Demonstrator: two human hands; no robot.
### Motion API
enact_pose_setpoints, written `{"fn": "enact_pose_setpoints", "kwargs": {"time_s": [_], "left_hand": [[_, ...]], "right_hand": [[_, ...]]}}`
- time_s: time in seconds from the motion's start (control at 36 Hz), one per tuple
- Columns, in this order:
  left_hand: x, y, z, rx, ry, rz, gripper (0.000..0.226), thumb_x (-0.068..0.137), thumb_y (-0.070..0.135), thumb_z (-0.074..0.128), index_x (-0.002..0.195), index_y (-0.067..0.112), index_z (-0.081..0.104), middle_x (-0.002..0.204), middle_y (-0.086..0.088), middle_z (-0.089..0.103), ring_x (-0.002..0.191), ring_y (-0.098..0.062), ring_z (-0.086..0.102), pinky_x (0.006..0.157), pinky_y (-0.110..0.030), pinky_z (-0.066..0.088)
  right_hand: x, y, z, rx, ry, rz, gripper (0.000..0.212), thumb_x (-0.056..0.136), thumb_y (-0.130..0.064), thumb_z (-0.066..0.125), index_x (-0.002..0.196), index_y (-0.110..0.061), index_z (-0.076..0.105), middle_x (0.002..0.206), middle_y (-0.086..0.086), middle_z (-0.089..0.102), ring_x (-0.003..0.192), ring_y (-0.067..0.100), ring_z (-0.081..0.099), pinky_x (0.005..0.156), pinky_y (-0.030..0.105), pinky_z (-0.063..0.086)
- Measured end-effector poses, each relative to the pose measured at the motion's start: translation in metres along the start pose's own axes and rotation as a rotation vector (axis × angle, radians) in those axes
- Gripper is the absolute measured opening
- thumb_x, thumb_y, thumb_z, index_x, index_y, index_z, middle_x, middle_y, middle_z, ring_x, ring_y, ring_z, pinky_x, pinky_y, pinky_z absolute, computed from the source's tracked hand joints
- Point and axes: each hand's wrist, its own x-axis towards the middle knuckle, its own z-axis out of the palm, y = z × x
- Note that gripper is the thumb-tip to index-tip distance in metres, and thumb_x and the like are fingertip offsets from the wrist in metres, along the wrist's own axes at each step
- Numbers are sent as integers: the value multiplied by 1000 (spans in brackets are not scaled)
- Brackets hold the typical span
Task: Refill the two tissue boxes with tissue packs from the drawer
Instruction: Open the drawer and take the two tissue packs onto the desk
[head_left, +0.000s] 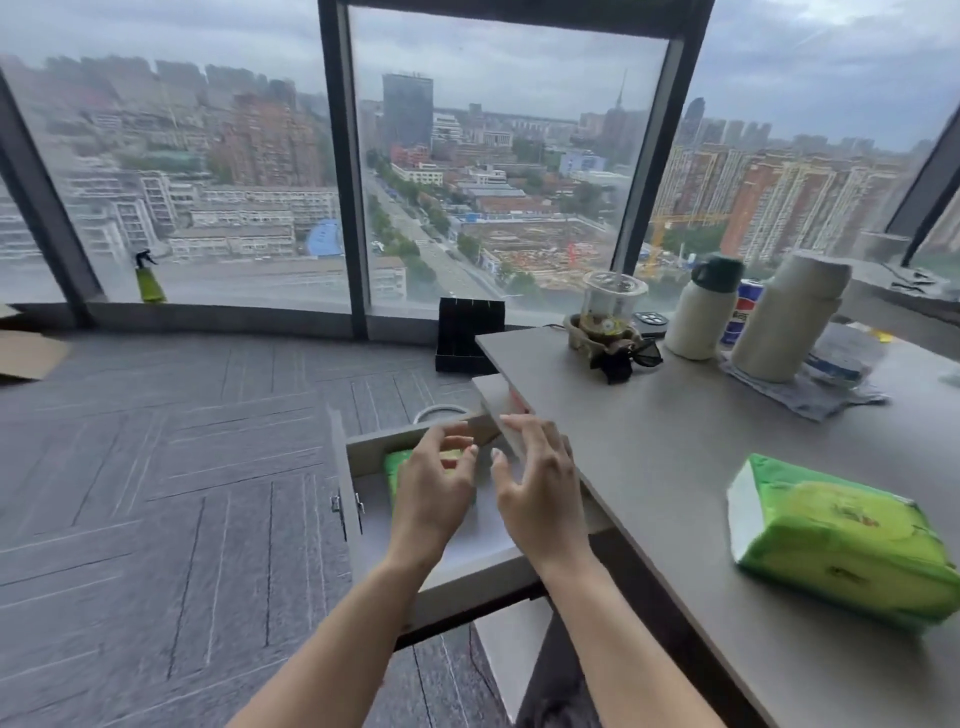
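Green tissue pack (841, 540) flat on desk (675, 467); another (397, 462) in open drawer (358, 519).

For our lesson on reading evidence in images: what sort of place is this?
Probably a high-rise office: a grey desk with an open drawer, grey carpet tiles, and tall windows looking far down over city streets.

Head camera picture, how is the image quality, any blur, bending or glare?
Head view: wide-angle bending curves the window frame and desk edge; soft overcast daylight, no hard shadows; both hands, left hand and right hand, are slightly smeared above the drawer; the green tissue pack looks soft too.
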Motion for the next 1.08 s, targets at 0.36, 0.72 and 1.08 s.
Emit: {"fn": "enact_pose_setpoints", "kwargs": {"time_s": [0.36,0.72,1.08], "left_hand": [[67,-108,16,84,71,-424,51,90,22,62,138,23,47,141,-6,52,126,-27,50,107,-42,40],[93,-158,29,32,103,-701,80,81,8,70,147,10,25,141,-17,47,126,-31,51,107,-40,41],[92,-132,23,-174,227,-570,80,74,9,66,144,23,31,138,-11,50,120,-28,54,105,-47,44]], "right_hand": [[35,66,117,151,-326,340,34,93,-21,53,127,-19,51,127,1,55,112,14,51,89,24,42],[47,99,177,176,-424,639,35,91,-23,59,123,-11,50,115,14,66,104,33,61,79,32,45],[52,62,152,214,-196,521,36,93,-21,50,129,-17,46,127,6,55,112,28,54,93,38,46]]}}
